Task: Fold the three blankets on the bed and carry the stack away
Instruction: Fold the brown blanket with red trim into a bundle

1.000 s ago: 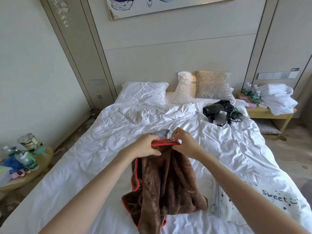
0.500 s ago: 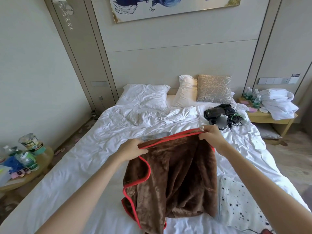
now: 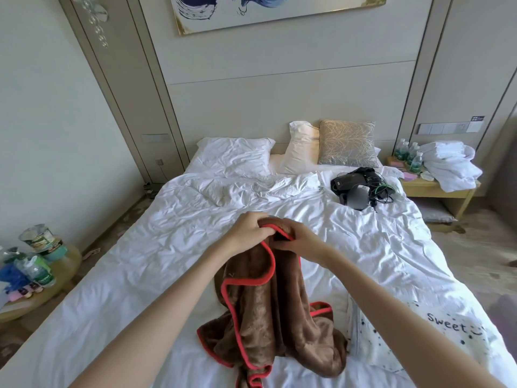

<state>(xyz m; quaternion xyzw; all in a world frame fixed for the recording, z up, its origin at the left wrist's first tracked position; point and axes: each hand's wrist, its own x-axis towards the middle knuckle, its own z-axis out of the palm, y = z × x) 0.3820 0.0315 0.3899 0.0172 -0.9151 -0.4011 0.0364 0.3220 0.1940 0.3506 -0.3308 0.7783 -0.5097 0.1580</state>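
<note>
A brown fleece blanket (image 3: 268,312) with a red trim hangs over the white bed (image 3: 145,247), its lower part bunched on the sheet. My left hand (image 3: 249,233) and my right hand (image 3: 300,242) both grip its top edge, close together above the middle of the bed. A white blanket (image 3: 414,340) with black dots and the word "Sweet" lies flat at the bed's near right, partly behind my right forearm. No third blanket can be made out.
Black devices and cables (image 3: 361,187) lie near the pillows (image 3: 235,156) at the bed's far right. A bedside shelf (image 3: 436,189) holds bottles and white towels. A round table (image 3: 56,278) with bottles stands at the left.
My hands were spread apart with the blanket's top edge stretched between them half a second ago; now they have come together and the blanket hangs doubled and narrower.
</note>
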